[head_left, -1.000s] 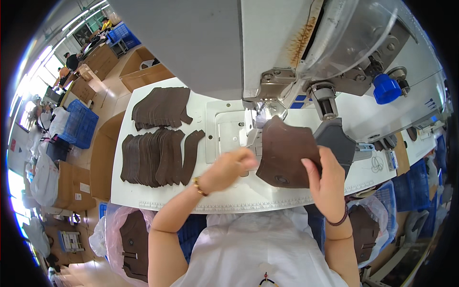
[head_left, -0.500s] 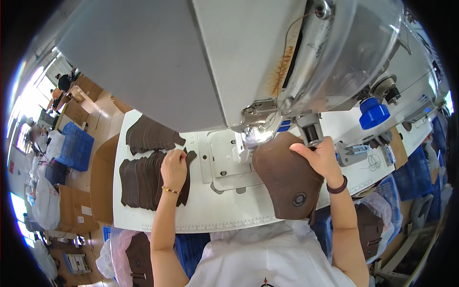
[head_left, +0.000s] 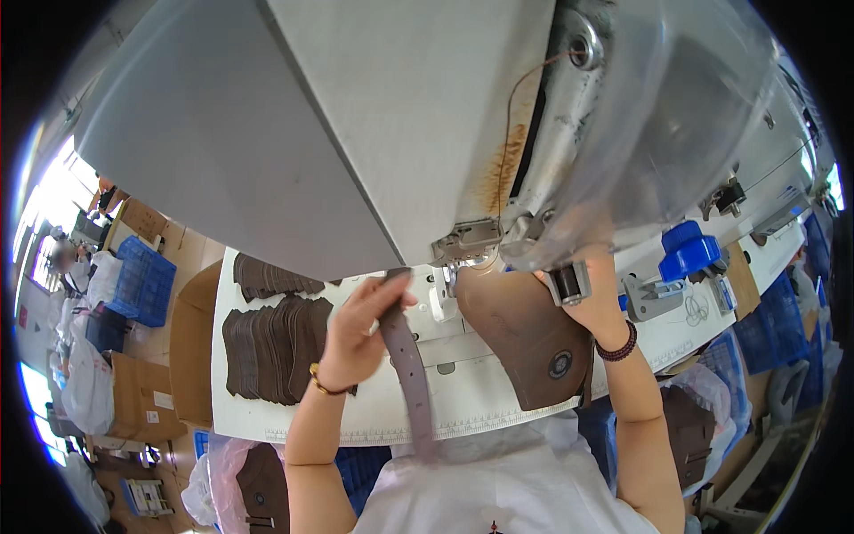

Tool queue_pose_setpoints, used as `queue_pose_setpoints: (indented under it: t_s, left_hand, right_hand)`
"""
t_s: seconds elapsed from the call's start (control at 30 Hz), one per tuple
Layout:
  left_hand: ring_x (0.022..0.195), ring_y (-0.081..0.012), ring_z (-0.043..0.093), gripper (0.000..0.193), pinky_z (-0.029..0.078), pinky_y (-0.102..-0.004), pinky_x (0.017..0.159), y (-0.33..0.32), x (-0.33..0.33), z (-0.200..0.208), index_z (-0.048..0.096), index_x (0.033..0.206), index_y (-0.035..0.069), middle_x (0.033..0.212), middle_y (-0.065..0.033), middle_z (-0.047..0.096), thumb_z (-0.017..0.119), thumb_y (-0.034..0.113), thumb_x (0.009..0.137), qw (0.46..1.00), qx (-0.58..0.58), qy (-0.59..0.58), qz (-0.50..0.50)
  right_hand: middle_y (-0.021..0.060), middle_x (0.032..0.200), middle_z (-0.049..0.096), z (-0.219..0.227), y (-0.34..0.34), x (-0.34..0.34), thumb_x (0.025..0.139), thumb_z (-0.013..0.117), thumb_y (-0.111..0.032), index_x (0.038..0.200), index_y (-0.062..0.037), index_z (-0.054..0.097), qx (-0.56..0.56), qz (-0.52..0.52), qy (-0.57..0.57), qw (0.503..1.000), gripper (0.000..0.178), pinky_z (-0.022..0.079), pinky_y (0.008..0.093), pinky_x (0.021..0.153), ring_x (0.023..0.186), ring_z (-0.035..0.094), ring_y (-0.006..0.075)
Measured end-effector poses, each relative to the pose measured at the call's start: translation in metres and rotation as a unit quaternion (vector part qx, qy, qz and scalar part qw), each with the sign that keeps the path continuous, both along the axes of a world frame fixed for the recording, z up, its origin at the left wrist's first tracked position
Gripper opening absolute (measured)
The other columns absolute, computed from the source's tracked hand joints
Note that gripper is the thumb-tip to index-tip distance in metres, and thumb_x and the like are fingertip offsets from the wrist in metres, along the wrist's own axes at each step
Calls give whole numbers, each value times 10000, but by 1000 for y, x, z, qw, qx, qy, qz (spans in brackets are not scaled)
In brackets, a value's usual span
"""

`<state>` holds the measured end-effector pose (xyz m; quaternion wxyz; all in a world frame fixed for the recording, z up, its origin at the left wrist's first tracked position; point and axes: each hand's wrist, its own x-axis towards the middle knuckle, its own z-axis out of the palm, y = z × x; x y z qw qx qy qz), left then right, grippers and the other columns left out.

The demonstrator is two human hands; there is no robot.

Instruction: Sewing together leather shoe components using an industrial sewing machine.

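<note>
My left hand (head_left: 360, 334) pinches a dark brown perforated strap (head_left: 407, 360) near its top end. The strap hangs over the white machine table (head_left: 374, 418) toward my lap, its lower end blurred. A large brown leather panel (head_left: 525, 338) with a round dark badge lies flat under the sewing machine's head (head_left: 485, 240). At the panel's far right edge, my right hand (head_left: 594, 307) grips it, thumb at the edge. A black roller on the machine and the clear cover partly hide its fingers. The needle area is mostly hidden too.
Left of the strap lie two rows of stacked brown leather pieces (head_left: 276, 351). A cardboard box (head_left: 196, 343) stands beside the table's left edge. A blue knob (head_left: 689, 251) juts out at right. Bagged leather panels (head_left: 262, 485) flank my lap. Blue crates (head_left: 142, 280) stand farther left.
My left hand has left the stacked pieces, moved right and now lifts a strap. My right hand has slid farther back along the panel, behind the roller. The view has shifted slightly.
</note>
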<state>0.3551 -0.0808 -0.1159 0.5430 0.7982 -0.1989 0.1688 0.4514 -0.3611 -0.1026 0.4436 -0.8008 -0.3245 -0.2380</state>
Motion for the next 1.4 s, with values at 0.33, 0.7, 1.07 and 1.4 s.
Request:
queue_pose_setpoints:
  t_s: [0.33,0.7,1.07,1.4]
  left_hand:
    - [938,-237,664,283,561,-280,705,-40,12,3,725,974,32,995,-81,663,701,-2,694,844,321,-414,113]
    - [1060,-295,653,269,571,-292,764,-46,11,-4,684,1018,-48,1073,-165,658,647,-51,751,850,343,-382,114]
    - [1052,-292,650,251,575,-306,812,-46,12,1,673,1000,-73,1060,-172,648,644,-75,751,846,364,-377,92]
    - [903,-216,637,275,565,-281,679,-44,15,21,691,943,-12,1001,-92,659,686,-11,668,833,385,-383,108]
  right_hand:
    - [85,863,718,-11,0,0,758,756,-207,970,-79,709,86,113,94,985,253,529,303,653,736,698,244]
    - [98,804,713,1,4,-5,731,753,-153,986,-64,693,66,54,5,996,276,519,291,622,681,693,241]
    - [107,826,716,1,4,-4,735,731,-94,956,-55,705,78,50,8,996,226,522,281,641,699,698,228]
    - [101,836,713,-8,6,13,738,739,-115,959,-58,708,102,102,57,988,230,516,294,681,750,691,213]
